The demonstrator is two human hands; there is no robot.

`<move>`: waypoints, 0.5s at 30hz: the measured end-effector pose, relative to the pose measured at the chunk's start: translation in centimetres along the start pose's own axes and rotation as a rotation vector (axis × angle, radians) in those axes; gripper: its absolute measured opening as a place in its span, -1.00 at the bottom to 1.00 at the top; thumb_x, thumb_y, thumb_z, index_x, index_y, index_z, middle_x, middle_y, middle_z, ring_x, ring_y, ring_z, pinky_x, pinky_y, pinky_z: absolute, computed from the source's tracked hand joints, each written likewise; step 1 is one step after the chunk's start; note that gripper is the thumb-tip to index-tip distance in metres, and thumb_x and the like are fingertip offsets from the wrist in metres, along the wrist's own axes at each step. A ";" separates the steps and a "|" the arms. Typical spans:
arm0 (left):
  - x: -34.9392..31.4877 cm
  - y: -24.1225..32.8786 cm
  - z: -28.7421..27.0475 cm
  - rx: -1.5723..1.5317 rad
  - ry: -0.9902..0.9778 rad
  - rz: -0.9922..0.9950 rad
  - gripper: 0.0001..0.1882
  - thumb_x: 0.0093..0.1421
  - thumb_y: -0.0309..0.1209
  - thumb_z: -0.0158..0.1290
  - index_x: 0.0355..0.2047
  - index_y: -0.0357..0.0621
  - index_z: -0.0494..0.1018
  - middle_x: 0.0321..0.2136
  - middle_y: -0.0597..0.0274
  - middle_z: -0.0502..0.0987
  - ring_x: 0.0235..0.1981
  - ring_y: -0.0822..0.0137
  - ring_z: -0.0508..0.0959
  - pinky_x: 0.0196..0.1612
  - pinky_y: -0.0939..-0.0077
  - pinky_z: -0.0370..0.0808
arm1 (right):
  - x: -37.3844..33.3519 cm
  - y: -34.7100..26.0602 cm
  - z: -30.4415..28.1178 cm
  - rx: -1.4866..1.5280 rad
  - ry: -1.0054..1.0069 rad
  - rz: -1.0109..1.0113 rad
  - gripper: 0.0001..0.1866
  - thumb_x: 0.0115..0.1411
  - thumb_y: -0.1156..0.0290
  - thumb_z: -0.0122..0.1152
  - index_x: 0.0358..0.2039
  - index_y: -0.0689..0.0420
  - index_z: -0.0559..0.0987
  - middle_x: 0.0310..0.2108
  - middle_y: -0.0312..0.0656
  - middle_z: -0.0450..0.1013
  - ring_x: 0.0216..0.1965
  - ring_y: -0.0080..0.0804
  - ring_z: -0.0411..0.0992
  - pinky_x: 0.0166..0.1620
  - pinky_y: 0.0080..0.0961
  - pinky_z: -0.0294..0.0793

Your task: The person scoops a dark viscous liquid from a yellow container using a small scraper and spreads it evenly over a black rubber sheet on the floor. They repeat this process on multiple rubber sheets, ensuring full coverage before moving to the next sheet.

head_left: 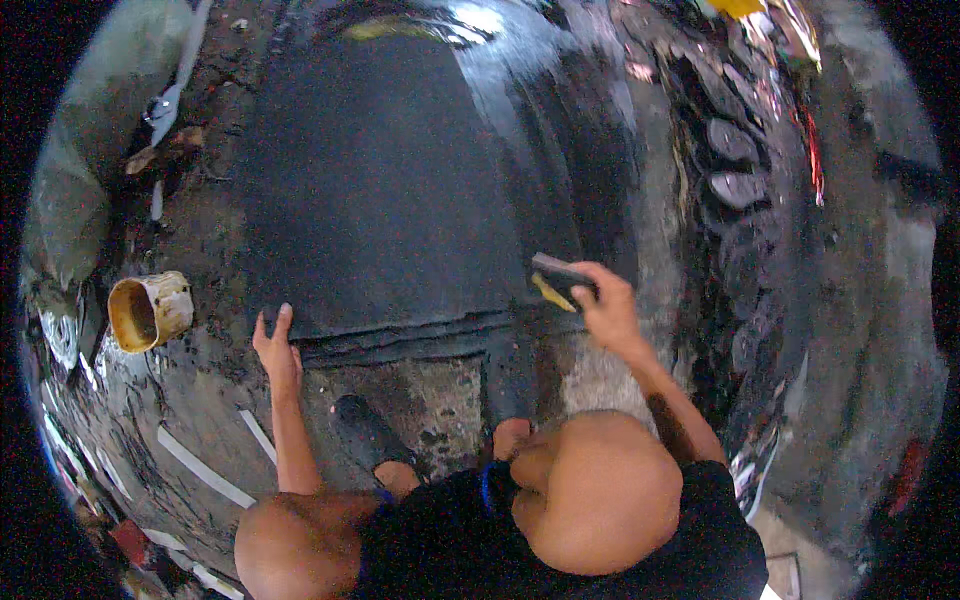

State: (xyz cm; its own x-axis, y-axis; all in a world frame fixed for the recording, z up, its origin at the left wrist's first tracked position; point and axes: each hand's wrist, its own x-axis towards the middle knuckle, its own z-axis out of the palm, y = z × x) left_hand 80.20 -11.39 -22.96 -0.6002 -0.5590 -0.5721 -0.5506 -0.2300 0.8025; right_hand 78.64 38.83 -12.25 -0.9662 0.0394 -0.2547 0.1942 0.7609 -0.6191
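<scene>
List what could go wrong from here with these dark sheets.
1. The near edge looks ragged and layered, so the hand tool in the right hand could snag there if drawn across it.
2. The left hand is only at the near left corner, so the top dark sheet might shift if pushed elsewhere.
3. The open container lies left of that hand and could be knocked by a leftward sweep.
</scene>
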 end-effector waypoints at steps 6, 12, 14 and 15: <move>0.4 -3.1 -2.4 0.058 -0.029 0.025 0.09 0.23 -0.07 0.43 0.55 -0.24 0.05 0.36 -0.06 0.31 0.24 0.09 0.46 0.06 0.15 0.52 | 16.9 -5.1 -6.2 0.703 -0.055 -0.016 -0.61 0.31 0.50 0.22 0.14 0.22 0.62 0.01 -0.09 0.64 0.01 -0.22 0.60 0.13 -0.27 0.57; -0.1 -2.4 -2.2 0.067 -0.027 -0.023 0.07 0.23 -0.11 0.44 0.54 -0.27 0.07 0.29 0.00 0.42 0.10 0.19 0.56 -0.15 0.33 0.54 | 33.4 -7.8 3.8 0.202 0.100 0.087 -0.70 0.33 0.37 0.27 0.02 0.20 0.63 -0.19 -0.19 0.67 -0.21 -0.32 0.59 -0.12 -0.15 0.57; 0.1 -2.9 -3.2 0.056 0.001 -0.062 0.06 0.23 -0.16 0.44 0.53 -0.30 0.06 0.24 0.02 0.47 0.05 0.24 0.58 -0.19 0.39 0.55 | 35.8 -8.9 6.5 -0.425 0.341 -0.366 -0.73 0.32 0.43 0.19 -0.01 0.16 0.67 -0.21 -0.05 0.67 -0.22 -0.04 0.59 -0.07 -0.02 0.57; -0.6 -1.5 -2.5 0.017 -0.019 -0.100 0.04 0.24 -0.23 0.44 0.52 -0.34 0.06 0.20 0.01 0.50 0.04 0.26 0.58 -0.22 0.46 0.56 | 36.9 -9.8 6.2 -0.457 0.403 -0.558 -0.70 0.30 0.47 0.17 0.01 0.09 0.69 -0.19 -0.01 0.66 -0.18 0.06 0.59 -0.02 0.01 0.57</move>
State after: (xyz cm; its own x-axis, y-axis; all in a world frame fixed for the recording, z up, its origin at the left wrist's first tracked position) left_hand 82.87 -12.65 -23.40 -0.5524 -0.5188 -0.6524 -0.6179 -0.2704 0.7383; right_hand 42.13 28.79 -20.21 -0.9037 -0.2592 0.3407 -0.3363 0.9223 -0.1904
